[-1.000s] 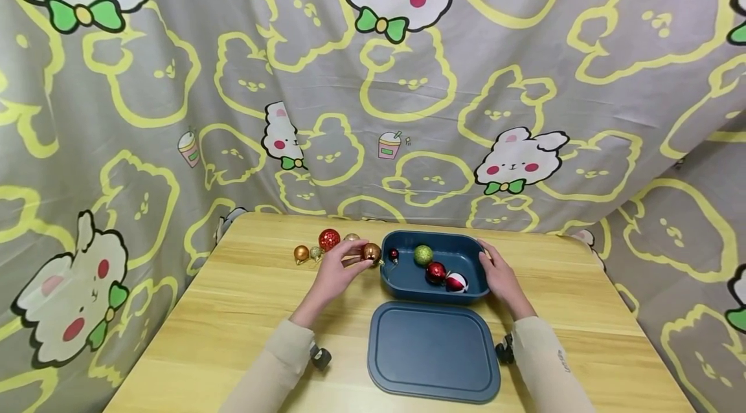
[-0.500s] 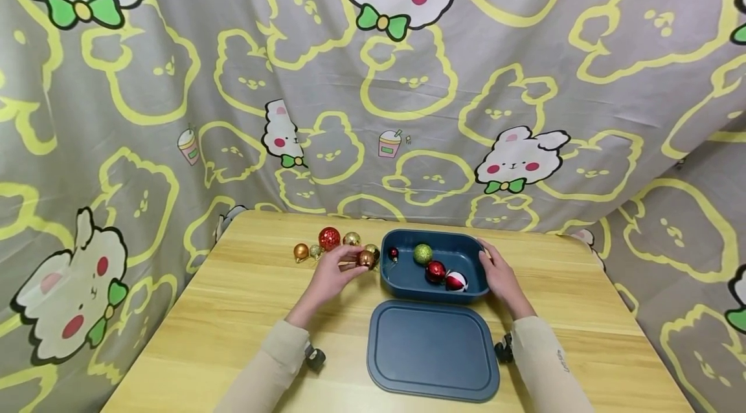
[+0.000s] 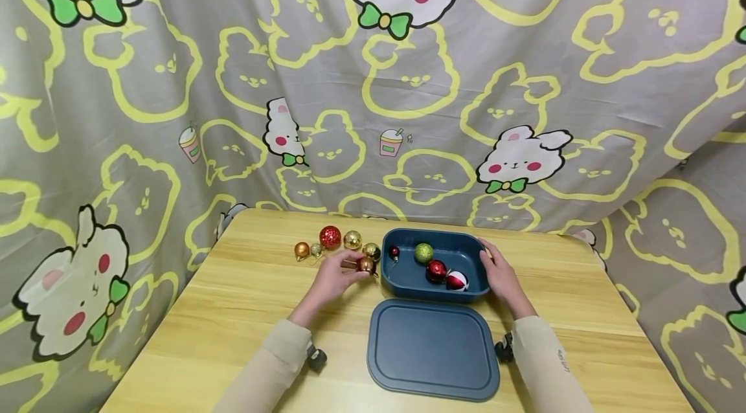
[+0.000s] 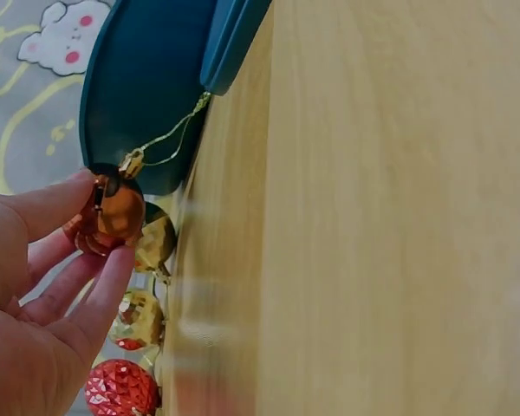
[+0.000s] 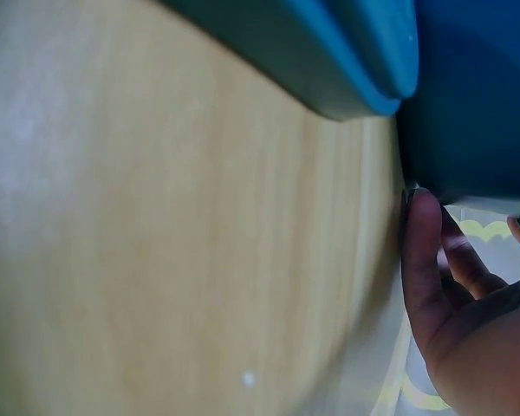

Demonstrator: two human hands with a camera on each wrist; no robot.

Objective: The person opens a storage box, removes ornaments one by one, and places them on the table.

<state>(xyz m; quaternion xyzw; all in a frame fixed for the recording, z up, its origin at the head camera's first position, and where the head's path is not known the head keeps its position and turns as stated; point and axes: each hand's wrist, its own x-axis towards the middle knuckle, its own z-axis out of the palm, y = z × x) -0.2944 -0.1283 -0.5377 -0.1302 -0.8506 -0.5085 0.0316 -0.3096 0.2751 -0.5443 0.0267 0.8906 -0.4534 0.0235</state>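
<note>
In the head view my left hand (image 3: 337, 281) pinches a shiny copper-brown Christmas ball (image 3: 366, 265) just left of a blue box (image 3: 402, 290). The ball's gold cap and string loop (image 4: 173, 139) point toward the box in the left wrist view. My right hand (image 3: 502, 278) holds the box's right end, fingers against its outer wall. Inside the box lie a tiny dark red ball (image 3: 394, 251), a green glitter ball (image 3: 423, 253), a red ball (image 3: 436, 271) and a red-and-white ball (image 3: 457, 280).
Left of the box sit a red glitter ball (image 3: 330, 237), gold balls (image 3: 352, 240), an orange ball (image 3: 301, 250) and a small pale one (image 3: 316, 249). A blue lid (image 3: 434, 348) lies before the box on the wooden table (image 3: 221, 309). A patterned curtain (image 3: 326, 76) hangs behind.
My left hand has drawn the copper-brown ball slightly left and nearer to me; a gold ball behind it now shows. The right hand and box stay in place.
</note>
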